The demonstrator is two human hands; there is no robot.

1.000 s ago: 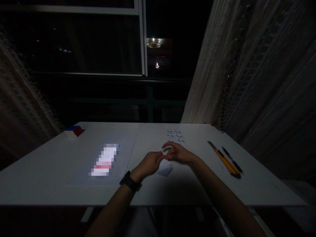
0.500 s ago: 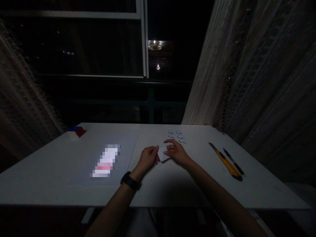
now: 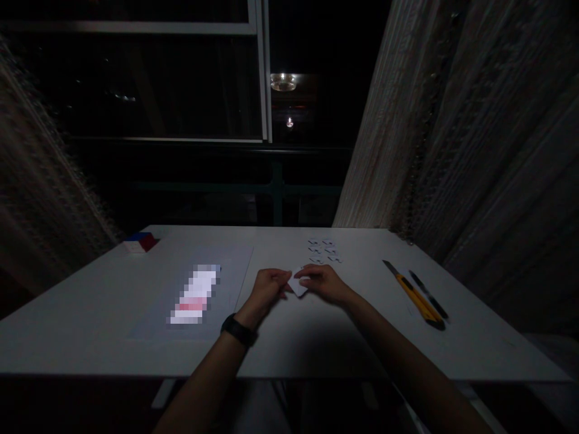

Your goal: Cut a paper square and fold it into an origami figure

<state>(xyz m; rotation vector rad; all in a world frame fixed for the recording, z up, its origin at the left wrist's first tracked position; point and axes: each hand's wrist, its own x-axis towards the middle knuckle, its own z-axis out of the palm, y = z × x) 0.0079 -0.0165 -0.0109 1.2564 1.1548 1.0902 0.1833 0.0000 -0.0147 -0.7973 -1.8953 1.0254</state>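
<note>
My left hand (image 3: 270,287), with a dark band on its wrist, pinches the left edge of a small white piece of paper (image 3: 298,286). From the other side my right hand (image 3: 326,283) has its fingers curled against the same piece, thumb and fingertips at its right and upper edge. The paper is tilted above the tabletop. Just beyond my hands lie several small papers (image 3: 332,251) with dark marks, set out in two columns; the marks are too small to read.
On the white table (image 3: 289,349), a yellow utility knife (image 3: 418,300) with its blade out and a black pen (image 3: 429,294) lie at right. A lit, blurred-out screen (image 3: 194,295) rests on a large sheet (image 3: 242,271) at left. A coloured cube (image 3: 140,242) sits at the far left.
My right hand's raised fingers have come down onto the upper edge of the paper, and the marked papers behind show more fully. My left hand has hardly moved.
</note>
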